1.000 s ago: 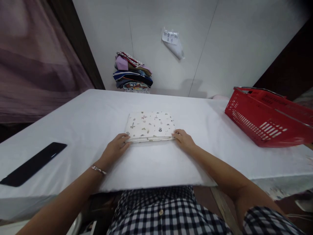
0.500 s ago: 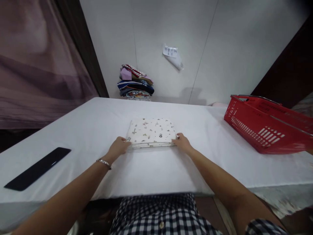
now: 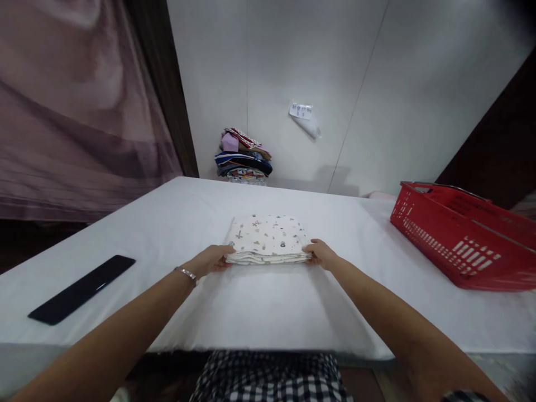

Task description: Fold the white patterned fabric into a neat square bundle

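A folded white cloth (image 3: pixel 268 237) with small printed figures lies on the white-covered table (image 3: pixel 268 312) in front of me; its layered edge faces me. At its near left corner, my left hand (image 3: pixel 213 259) grips the layers, thumb on top and fingers underneath. My right hand (image 3: pixel 321 254) pinches the near right corner in the same way. What kind of cloth item it is, I cannot tell. The fingers beneath the cloth are partly hidden.
A red plastic basket (image 3: pixel 452 240) with a metal handle stands at the right. A long black flat object (image 3: pixel 84 289) lies at the left. Behind the table, a stack of folded clothes (image 3: pixel 243 159) rests against the wall, below a taped paper sign (image 3: pixel 302 111).
The view has shifted, so the scene sits lower and further right. My fingers have gone under the near corners, and the cloth's front edge now shows thicker, looser layers.
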The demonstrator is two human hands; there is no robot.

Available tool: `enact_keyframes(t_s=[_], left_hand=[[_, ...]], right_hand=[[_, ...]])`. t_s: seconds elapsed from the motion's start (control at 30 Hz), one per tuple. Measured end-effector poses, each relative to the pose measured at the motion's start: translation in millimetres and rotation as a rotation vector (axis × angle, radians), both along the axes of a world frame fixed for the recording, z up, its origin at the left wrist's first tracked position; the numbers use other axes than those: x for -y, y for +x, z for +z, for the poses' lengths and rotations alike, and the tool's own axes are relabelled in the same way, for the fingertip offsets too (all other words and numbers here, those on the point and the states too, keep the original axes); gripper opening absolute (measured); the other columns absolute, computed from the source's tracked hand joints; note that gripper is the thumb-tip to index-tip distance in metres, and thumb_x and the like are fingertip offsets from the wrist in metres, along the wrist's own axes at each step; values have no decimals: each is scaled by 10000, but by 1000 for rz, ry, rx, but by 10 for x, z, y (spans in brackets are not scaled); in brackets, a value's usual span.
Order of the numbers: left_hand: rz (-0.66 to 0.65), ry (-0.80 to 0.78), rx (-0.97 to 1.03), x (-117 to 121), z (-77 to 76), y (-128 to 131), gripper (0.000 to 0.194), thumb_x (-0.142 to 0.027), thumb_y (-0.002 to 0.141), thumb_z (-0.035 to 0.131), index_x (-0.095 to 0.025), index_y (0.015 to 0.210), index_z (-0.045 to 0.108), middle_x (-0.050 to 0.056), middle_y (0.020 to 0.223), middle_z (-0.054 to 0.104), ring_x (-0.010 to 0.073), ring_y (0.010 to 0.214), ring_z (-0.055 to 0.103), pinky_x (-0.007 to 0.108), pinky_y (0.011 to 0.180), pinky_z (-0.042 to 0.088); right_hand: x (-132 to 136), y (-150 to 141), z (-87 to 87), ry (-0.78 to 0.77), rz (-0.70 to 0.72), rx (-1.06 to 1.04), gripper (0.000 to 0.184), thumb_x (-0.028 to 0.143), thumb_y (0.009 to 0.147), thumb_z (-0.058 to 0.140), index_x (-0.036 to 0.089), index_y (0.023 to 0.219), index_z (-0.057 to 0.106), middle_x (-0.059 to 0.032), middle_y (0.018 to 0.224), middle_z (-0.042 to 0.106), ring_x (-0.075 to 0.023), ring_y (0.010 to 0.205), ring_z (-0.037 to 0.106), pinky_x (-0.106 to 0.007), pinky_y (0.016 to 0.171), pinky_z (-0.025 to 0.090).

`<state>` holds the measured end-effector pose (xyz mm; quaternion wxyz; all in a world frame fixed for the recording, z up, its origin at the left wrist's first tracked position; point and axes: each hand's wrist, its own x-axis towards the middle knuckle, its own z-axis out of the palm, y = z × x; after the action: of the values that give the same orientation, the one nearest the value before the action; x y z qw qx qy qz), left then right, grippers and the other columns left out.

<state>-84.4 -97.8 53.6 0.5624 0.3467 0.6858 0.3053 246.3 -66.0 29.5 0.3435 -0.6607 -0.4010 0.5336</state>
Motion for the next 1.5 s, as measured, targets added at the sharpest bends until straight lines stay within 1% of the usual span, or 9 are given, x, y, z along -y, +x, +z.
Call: enact_keyframes(t_s=[0.13, 0.27, 0.5, 0.6, 0.73, 0.83, 0.93, 1.17, 1.5], left_hand=[[8, -45, 389, 84, 3, 8, 197, -190, 641, 671, -110, 812, 613, 79, 759, 657, 172, 695, 636, 256, 692, 544], [32, -36, 480, 145, 17, 51, 112, -114, 665, 621, -117, 775, 606, 47, 690, 630, 132, 615, 604, 220, 649, 546], [-52, -15, 543, 164, 190, 0, 241, -185, 735, 612, -124, 967, 631, 95, 959, 676, 164, 787, 643, 247, 709, 555], [-6, 95, 511, -147, 554, 18, 204, -159, 761, 549, -130, 942, 638, 84, 941, 681, 156, 754, 648, 227, 647, 553], [54, 390, 565, -838, 1149, 137, 204, -133, 769, 498, -105, 928, 623, 88, 916, 674, 155, 754, 645, 245, 661, 563], [24, 368, 527, -1287, 1397, 203, 232, -107, 742, 502, -72, 942, 616, 97, 828, 667, 156, 692, 642, 252, 608, 568], [-20, 343, 503, -1576, 1483, 192, 248, -98, 740, 504, -58, 962, 608, 112, 828, 664, 154, 669, 640, 250, 588, 563], [-65, 449, 463, -1766, 1623, 78, 302, -129, 739, 526, -51, 1021, 601, 143, 942, 662, 194, 800, 647, 303, 702, 563], [-111, 453, 468, -1253, 1631, 156, 244, -145, 725, 508, -90, 931, 626, 125, 895, 677, 229, 842, 639, 355, 721, 557]], right_hand=[[19, 84, 37, -8, 38, -160, 545, 157, 668, 639, 171, 1173, 437, -47, 849, 620, -140, 671, 610, -251, 571, 532], [43, 190, 107, -117, 177, -312, 249, 149, 673, 612, 142, 917, 566, -43, 780, 623, -119, 659, 599, -199, 549, 501], [102, 284, 383, 93, 90, -134, 510, 242, 682, 686, 199, 1158, 510, 34, 622, 545, -98, 534, 521, -204, 476, 465], [-191, 271, 695, 196, 74, -122, 492, 244, 672, 691, 184, 1134, 532, -1, 692, 588, -97, 518, 517, -202, 436, 444], [-823, 238, 1182, 426, 16, -245, 334, 206, 691, 634, 193, 1018, 568, -16, 770, 607, -102, 581, 547, -182, 441, 442], [-1184, 234, 1413, 246, 78, -247, 175, 146, 696, 588, 157, 871, 584, -24, 715, 596, -100, 563, 540, -182, 451, 456], [-1413, 249, 1531, 171, 102, -262, 108, 123, 720, 559, 140, 824, 585, -30, 713, 596, -95, 563, 546, -178, 466, 478], [-1652, 209, 1570, 307, 95, -338, 187, 121, 741, 550, 145, 925, 571, -29, 758, 603, -99, 593, 573, -186, 481, 511], [-1076, 332, 1375, 289, 134, -335, 303, 167, 732, 603, 176, 1031, 558, -49, 833, 645, -131, 650, 603, -209, 502, 530]])
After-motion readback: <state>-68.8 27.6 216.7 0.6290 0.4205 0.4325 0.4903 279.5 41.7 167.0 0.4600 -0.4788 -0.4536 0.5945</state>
